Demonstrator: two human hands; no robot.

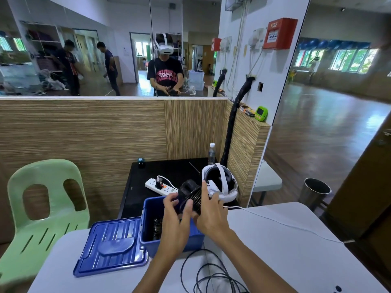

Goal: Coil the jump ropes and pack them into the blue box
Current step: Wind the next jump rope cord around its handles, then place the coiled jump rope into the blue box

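Observation:
A coiled black jump rope point(191, 196) with thick black handles is held above the open blue box point(148, 220) on the white table. My left hand point(176, 216) grips the coil from the left and my right hand point(211, 212) wraps it from the right, forefinger pointing up. Inside the box lies another coiled black rope point(157, 227), partly hidden by my left hand. A loose black rope point(208, 273) sprawls in loops on the table near its front edge, between my forearms.
The blue lid point(112, 246) lies flat left of the box. Behind stand a white headset point(221, 182), a power strip point(159, 186) and a water bottle point(211, 154) on a black table. A green chair point(42, 208) is at left. A white cable point(275, 222) crosses the table.

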